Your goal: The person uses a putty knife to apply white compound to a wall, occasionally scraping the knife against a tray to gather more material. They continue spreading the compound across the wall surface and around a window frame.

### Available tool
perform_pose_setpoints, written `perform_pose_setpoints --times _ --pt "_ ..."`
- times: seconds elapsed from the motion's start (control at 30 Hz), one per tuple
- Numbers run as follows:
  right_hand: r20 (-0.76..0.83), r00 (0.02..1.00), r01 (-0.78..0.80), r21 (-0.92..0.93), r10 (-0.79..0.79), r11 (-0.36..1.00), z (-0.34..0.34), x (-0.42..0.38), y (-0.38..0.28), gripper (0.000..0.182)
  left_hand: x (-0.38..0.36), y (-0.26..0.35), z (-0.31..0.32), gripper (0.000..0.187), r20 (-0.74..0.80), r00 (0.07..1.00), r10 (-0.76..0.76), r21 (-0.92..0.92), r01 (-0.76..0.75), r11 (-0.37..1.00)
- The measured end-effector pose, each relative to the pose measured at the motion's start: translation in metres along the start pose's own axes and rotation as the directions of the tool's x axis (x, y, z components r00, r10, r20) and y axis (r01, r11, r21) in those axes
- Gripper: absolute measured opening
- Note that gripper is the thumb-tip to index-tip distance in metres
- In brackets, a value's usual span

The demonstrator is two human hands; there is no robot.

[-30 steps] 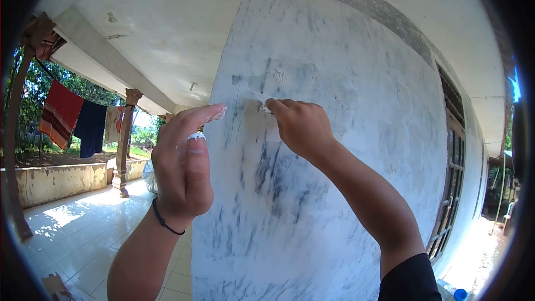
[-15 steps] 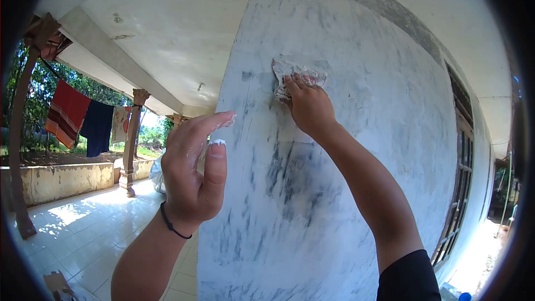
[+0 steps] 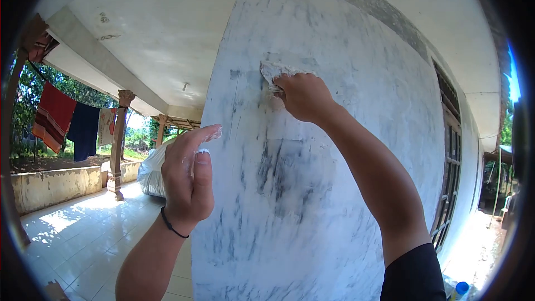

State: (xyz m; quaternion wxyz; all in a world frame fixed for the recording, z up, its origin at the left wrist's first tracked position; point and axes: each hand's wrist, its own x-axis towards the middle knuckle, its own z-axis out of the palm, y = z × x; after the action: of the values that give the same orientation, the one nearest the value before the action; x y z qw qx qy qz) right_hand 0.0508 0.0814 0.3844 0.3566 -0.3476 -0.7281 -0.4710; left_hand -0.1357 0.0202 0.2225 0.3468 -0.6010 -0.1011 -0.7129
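My right hand (image 3: 307, 96) grips a flat putty scraper (image 3: 271, 71) smeared with white paste, its blade against the upper part of the wall (image 3: 373, 128). The hand partly covers the tool, and its handle cannot be seen. White and patchy grey, the wall has a dark smudged area (image 3: 287, 175) below the scraper. To the left, my left hand (image 3: 188, 181) is raised in front of the wall's edge, holding nothing. Its fingers are bent forward with the thumb apart, and white paste sticks to the fingertips. A dark band (image 3: 167, 220) circles that wrist.
Cloths (image 3: 84, 131) hang on a line at the left, near a brown pillar (image 3: 117, 150) and a low wall (image 3: 58, 188). Behind my left hand stands a large covered shape (image 3: 151, 171) on the tiled floor (image 3: 89, 245). A barred window (image 3: 450, 161) is at the right.
My right hand has turned over the scraper, so less of the blade shows. The view has swung slightly right, uncovering more of the covered shape. My left hand keeps nearly the same pose.
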Motion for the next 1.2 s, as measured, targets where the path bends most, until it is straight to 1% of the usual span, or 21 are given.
perform_pose_setpoints --times 0.07,0.1,0.17,0.2,0.27,0.33,0.4,0.47,0.53,0.6,0.63,0.67,0.7,0.73,0.77,0.8,0.87,0.93,1.0,1.1,1.2 --pt "-0.129 0.969 0.198 -0.091 -0.209 0.976 0.010 -0.005 0.017 0.030 0.007 0.011 -0.010 0.037 0.001 1.000 0.010 0.022 -0.011 1.000" --pt "-0.148 0.964 0.209 -0.096 -0.221 0.973 -0.006 -0.004 0.017 0.030 0.010 0.018 -0.016 0.037 0.030 0.999 0.045 0.069 -0.047 0.996" --pt "-0.070 0.997 0.037 0.062 -0.033 0.997 -0.037 -0.007 0.010 0.031 0.015 0.026 -0.024 0.037 0.070 0.993 0.098 0.125 -0.106 0.986" --pt "-0.077 0.996 0.043 0.070 -0.038 0.997 -0.045 -0.004 0.008 0.031 0.019 0.030 -0.027 0.037 0.071 0.992 0.101 0.136 -0.110 0.985" --pt "-0.224 0.975 0.014 0.131 0.016 0.991 -0.054 0.006 0.008 0.032 0.026 0.037 -0.030 0.038 0.065 0.988 0.141 0.136 -0.148 0.979" --pt "-0.264 0.964 0.009 0.105 0.020 0.994 -0.037 0.018 0.012 0.031 0.032 0.039 -0.029 0.038 0.069 0.989 0.128 0.136 -0.136 0.981" --pt "-0.215 0.976 0.034 -0.013 -0.036 0.999 -0.017 0.025 0.012 0.019 0.035 0.038 -0.026 0.038 0.065 0.987 0.147 0.147 -0.155 0.977" --pt "-0.231 0.967 0.096 -0.052 -0.105 0.994 0.009 0.009 -0.001 0.012 0.035 0.034 -0.024 0.038 0.066 0.987 0.146 0.136 -0.154 0.979" --pt "-0.328 0.920 0.182 -0.125 -0.214 0.975 0.034 -0.011 -0.017 0.010 0.031 0.030 -0.021 0.038 0.066 0.988 0.137 0.118 -0.144 0.983" --pt "-0.384 0.880 0.204 -0.224 -0.278 0.953 0.040 -0.026 -0.032 0.010 0.027 0.026 -0.020 0.038 0.067 0.992 0.111 0.117 -0.118 0.986" --pt "-0.376 0.886 0.198 -0.224 -0.272 0.954 0.033 -0.027 -0.035 0.010 0.026 0.026 -0.018 0.040 0.071 0.994 0.089 0.124 -0.097 0.988" --pt "-0.143 0.971 0.178 -0.112 -0.193 0.978 0.005 -0.029 -0.045 0.014 0.024 0.027 -0.017 0.040 0.078 0.993 0.085 0.115 -0.093 0.989" --pt "0.100 0.987 0.128 -0.007 -0.127 0.992 -0.019 -0.028 -0.048 0.018 0.024 0.029 -0.016 0.043 0.078 0.996 0.048 0.088 -0.055 0.995" --pt "0.094 0.988 0.125 -0.007 -0.124 0.992 -0.033 -0.023 -0.047 0.018 0.025 0.031 -0.016 0.045 0.074 0.997 0.016 0.064 -0.021 0.998" --pt "-0.026 1.000 -0.004 0.257 0.011 0.966 -0.044 -0.018 -0.044 0.020 0.025 0.034 -0.016 0.050 0.065 0.998 -0.016 0.056 0.012 0.998" --pt "-0.101 0.980 -0.098 0.515 0.174 0.852 -0.050 -0.013 -0.040 0.023 0.027 0.036 -0.015 0.050 0.070 0.997 -0.016 0.056 0.012 0.998" --pt "-0.138 0.920 -0.161 0.718 0.366 0.677 -0.061 0.002 -0.025 0.021 0.029 0.038 -0.013 0.052 0.042 0.999 0.012 0.014 -0.012 1.000" --pt "-0.109 0.834 -0.280 0.760 0.541 0.586 -0.038 0.023 0.001 0.027 0.032 0.040 -0.009 0.053 0.056 0.998 0.028 0.021 -0.029 0.999" --pt "0.022 0.759 -0.459 0.727 0.650 0.511 -0.028 0.025 0.028 0.032 0.033 0.042 -0.004 0.053 0.069 0.997 0.040 0.031 -0.042 0.999" --pt "-0.023 0.711 -0.486 0.706 0.703 0.515 0.001 0.014 0.068 0.035 0.029 0.040 0.007 0.053 0.028 0.999 0.030 -0.058 -0.028 0.998" --pt "-0.065 0.672 -0.553 0.618 0.737 0.559 -0.002 -0.004 0.096 0.033 0.029 0.041 0.008 0.051 0.057 0.997 0.047 -0.038 -0.045 0.998"
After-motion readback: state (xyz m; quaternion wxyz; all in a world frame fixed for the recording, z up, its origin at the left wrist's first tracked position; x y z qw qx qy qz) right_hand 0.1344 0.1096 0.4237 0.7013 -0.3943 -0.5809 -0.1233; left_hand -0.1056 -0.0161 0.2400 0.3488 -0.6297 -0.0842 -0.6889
